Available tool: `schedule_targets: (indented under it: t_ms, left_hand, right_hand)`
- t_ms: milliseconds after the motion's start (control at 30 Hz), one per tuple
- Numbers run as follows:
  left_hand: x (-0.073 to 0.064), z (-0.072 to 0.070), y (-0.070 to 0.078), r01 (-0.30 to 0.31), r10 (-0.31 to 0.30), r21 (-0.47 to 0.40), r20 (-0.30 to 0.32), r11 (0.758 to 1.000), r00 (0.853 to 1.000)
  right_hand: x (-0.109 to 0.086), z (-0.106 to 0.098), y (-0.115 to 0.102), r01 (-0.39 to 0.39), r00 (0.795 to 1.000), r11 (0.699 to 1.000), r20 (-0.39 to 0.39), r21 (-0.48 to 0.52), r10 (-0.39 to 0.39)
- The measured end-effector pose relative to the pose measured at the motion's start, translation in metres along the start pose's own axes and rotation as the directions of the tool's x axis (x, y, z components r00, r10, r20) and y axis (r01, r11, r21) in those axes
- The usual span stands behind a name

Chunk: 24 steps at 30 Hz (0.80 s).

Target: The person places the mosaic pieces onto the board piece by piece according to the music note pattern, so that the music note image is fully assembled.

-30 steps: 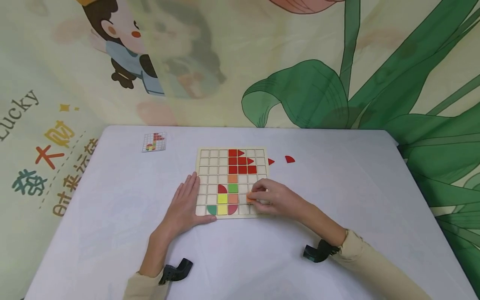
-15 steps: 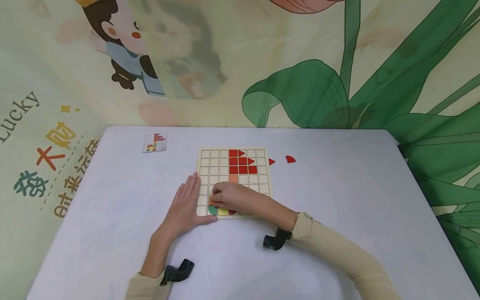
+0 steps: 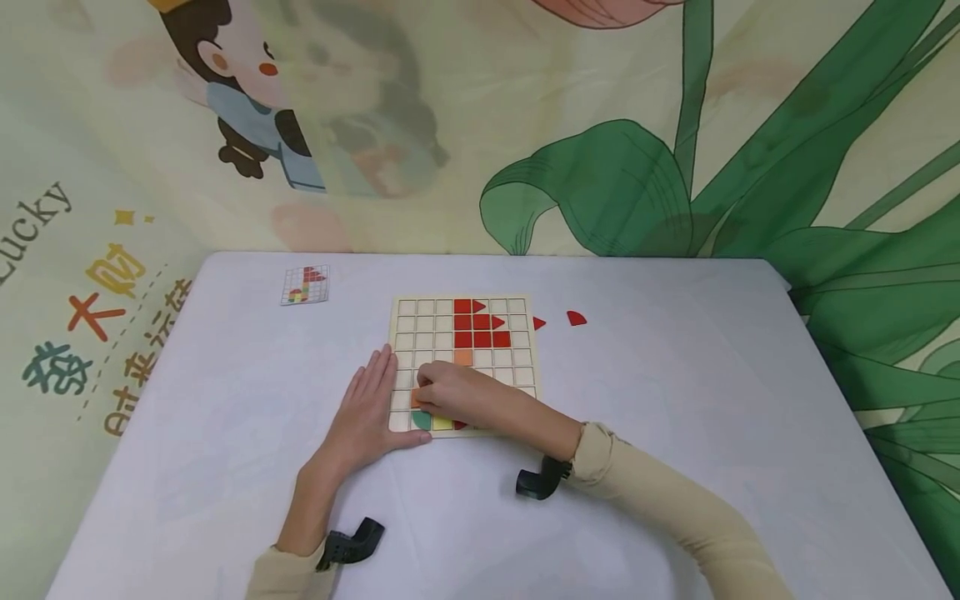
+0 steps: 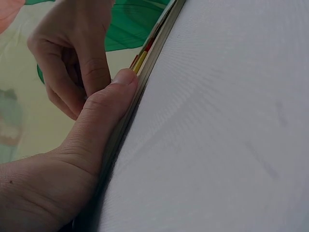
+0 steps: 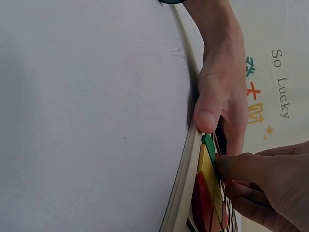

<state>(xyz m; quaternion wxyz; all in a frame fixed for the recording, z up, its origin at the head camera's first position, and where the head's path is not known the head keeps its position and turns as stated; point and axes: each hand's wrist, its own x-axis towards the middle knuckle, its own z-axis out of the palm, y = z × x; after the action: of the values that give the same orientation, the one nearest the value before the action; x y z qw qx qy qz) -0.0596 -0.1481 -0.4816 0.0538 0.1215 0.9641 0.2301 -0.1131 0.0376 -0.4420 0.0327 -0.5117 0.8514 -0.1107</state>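
A pale gridded puzzle board lies on the table, and several coloured tiles fill cells in its middle columns. My left hand rests along the board's left edge with straight fingers, its thumb at the near edge. With my right hand I pinch an orange tile low over the lower left cells, right above a green rounded tile. Yellow tiles and a dark red tile sit beside those fingers in the right wrist view. The right hand hides several lower tiles in the head view.
A small pattern card lies at the back left of the white table. Off the board's right side are a red triangle tile and a red quarter-round tile. A printed cloth hangs behind.
My right hand has carried the orange tile leftward across the board, from its right part to the lower left cells, then stayed there. My left hand has kept its place.
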Motion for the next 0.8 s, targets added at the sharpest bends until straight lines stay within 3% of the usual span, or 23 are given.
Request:
schedule_targets:
  t_ms: [567, 800]
  left_hand:
    - [0.002, -0.002, 0.0, -0.005, 0.005, -0.014, 0.014, 1.0, 1.0]
    - [0.0, -0.001, 0.001, -0.006, 0.006, -0.013, 0.0, 1.0, 1.0]
  right_hand:
    - [0.005, -0.006, -0.003, -0.011, 0.996, 0.997, 0.084, -0.074, 0.017]
    - [-0.008, -0.005, -0.013, -0.017, 0.998, 0.982, 0.062, -0.189, 0.029]
